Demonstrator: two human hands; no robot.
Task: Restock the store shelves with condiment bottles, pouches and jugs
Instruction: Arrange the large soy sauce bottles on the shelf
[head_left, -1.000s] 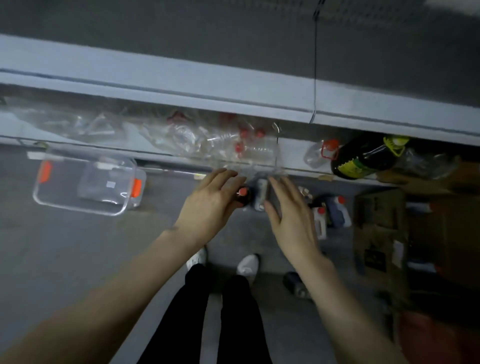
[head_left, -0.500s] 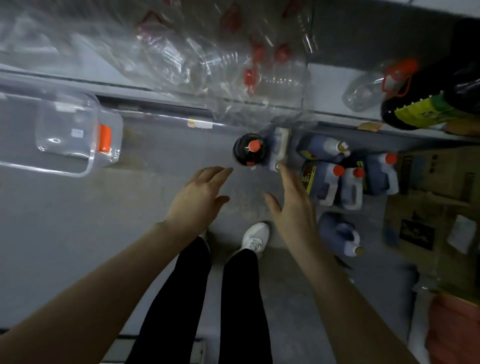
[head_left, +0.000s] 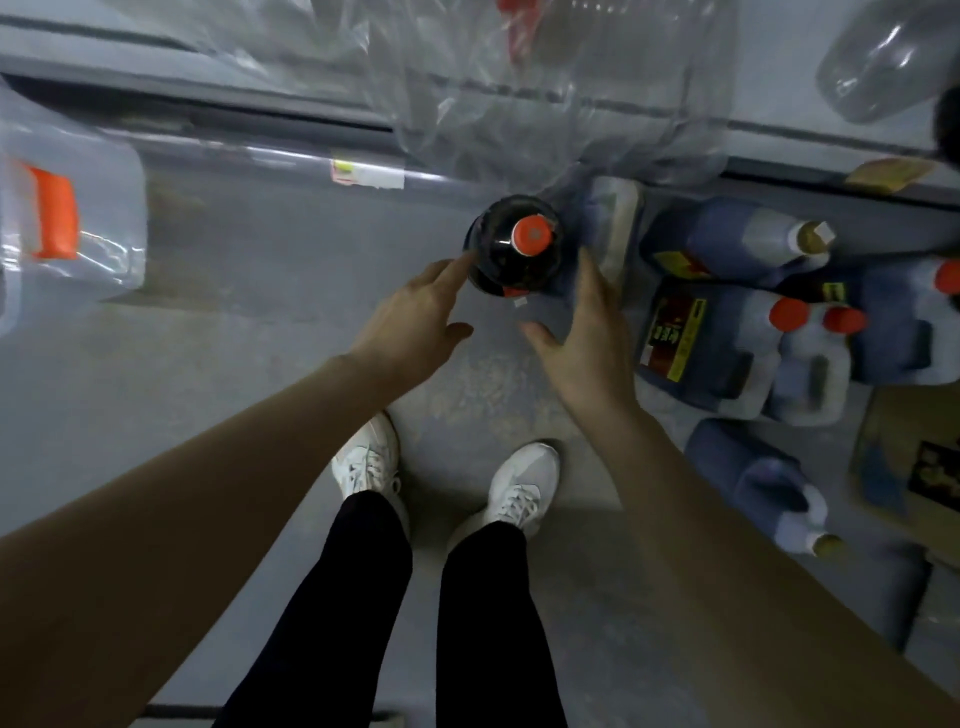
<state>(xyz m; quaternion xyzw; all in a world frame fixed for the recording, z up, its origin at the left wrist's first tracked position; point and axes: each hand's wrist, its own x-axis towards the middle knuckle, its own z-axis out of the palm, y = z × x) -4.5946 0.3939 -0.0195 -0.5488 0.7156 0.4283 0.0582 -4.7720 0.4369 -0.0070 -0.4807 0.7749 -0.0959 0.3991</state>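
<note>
Here, a dark round plastic bottle with an orange-red cap (head_left: 514, 249) stands upright on the grey concrete floor (head_left: 234, 338), just below the edge of the pale grey metal bottom shelf (head_left: 208, 78) and at twelve o'clock from the person's two white sneakers (head_left: 369, 457). Both hands are spread wide and hold nothing. The left hand (head_left: 410, 322) lies at seven o'clock of the bottle with its fingers straight and its forefinger tip at the bottle's left flank; whether it touches cannot be told. The right hand (head_left: 587, 338) lies at four o'clock of the bottle, fingers straight and close together, thumb splayed toward the left hand. Its fingertips are beside the bottle's right flank, so the bottle sits between the two hands. At three o'clock of the bottle is a cluster of translucent plastic jugs of dark sauce: one with a yellowish cap (head_left: 727, 244), one with a red-and-yellow label and an orange cap (head_left: 701, 348), a smaller one touching it (head_left: 810, 374), and another by the right edge (head_left: 904, 322). A further jug (head_left: 758, 483) lies tipped over at five o'clock. A crumpled clear plastic bag (head_left: 519, 104) with blurred clear bottles inside hangs over the shelf edge at twelve o'clock. A clear plastic storage box with an orange latch (head_left: 52, 218) sits at nine o'clock, well apart. A brown cardboard carton (head_left: 914, 457) lies beside the tipped jug.
</note>
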